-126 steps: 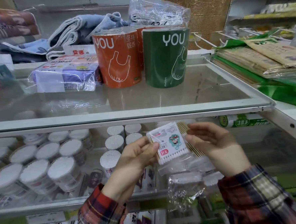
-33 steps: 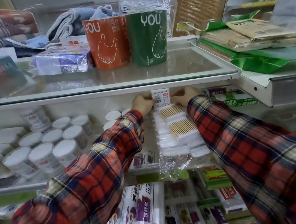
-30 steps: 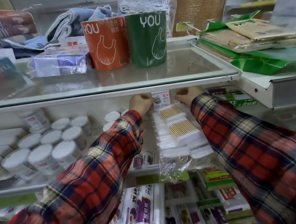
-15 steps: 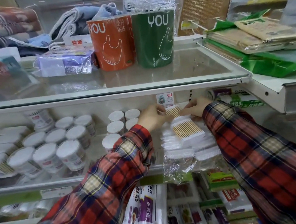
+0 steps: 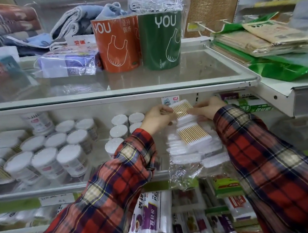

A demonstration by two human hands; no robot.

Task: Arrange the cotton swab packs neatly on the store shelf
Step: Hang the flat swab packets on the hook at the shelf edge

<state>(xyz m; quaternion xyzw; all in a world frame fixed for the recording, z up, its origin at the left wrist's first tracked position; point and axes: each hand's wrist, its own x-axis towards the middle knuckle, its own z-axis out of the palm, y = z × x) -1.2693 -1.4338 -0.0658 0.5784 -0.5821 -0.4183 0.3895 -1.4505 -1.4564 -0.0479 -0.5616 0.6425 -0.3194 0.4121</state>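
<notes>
On the middle shelf [image 5: 100,187] a flat cotton swab pack [image 5: 181,109] with wooden sticks lies at the back of a row. My left hand [image 5: 158,118] pinches its left edge. My right hand [image 5: 206,108] holds its right edge. Behind it a labelled swab pack [image 5: 170,100] stands upright against the back wall. In front lies another flat swab pack [image 5: 193,134] on several more packs, which sit in a clear plastic bag [image 5: 186,172] that hangs over the shelf edge.
Round swab tubs [image 5: 43,155] fill the shelf's left side, with more tubs [image 5: 121,125] beside my left hand. The glass shelf [image 5: 165,79] above carries orange [image 5: 116,44] and green [image 5: 161,42] bag rolls. Green-packed goods [image 5: 253,105] lie to the right.
The labelled pack was set upright at the shelf's back and released. Both hands came forward a little and took hold of the rear flat pack.
</notes>
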